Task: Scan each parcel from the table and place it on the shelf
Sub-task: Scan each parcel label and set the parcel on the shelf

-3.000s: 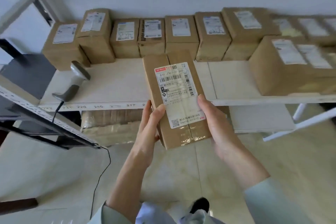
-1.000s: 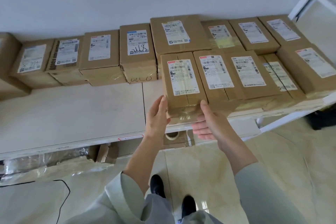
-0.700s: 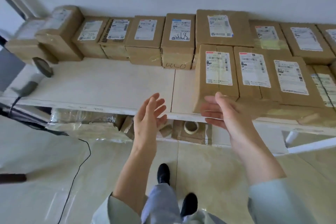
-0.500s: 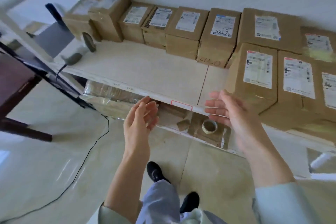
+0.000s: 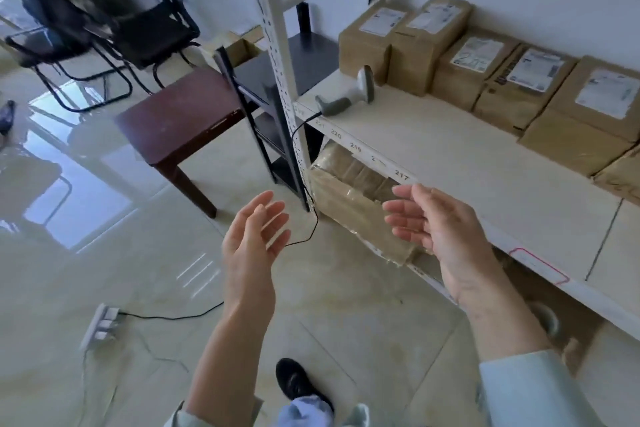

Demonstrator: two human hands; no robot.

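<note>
Watch the black cable (image 5: 304, 215) trailing from the scanner (image 5: 349, 95) to the floor near your feet; it could snag you. Your left hand (image 5: 254, 239) and right hand (image 5: 440, 225) are spread and empty. The parcels (image 5: 485, 69) sit on the shelf (image 5: 467, 163), well apart from both; the table (image 5: 180, 118) shows none.

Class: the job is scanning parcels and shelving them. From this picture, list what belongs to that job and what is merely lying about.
Belongs to the job:
- grey handheld barcode scanner
- brown cardboard parcels
- white metal shelf
- empty left hand and right hand

Lying about:
- dark wooden table
- black mesh chairs
- white power strip
</note>
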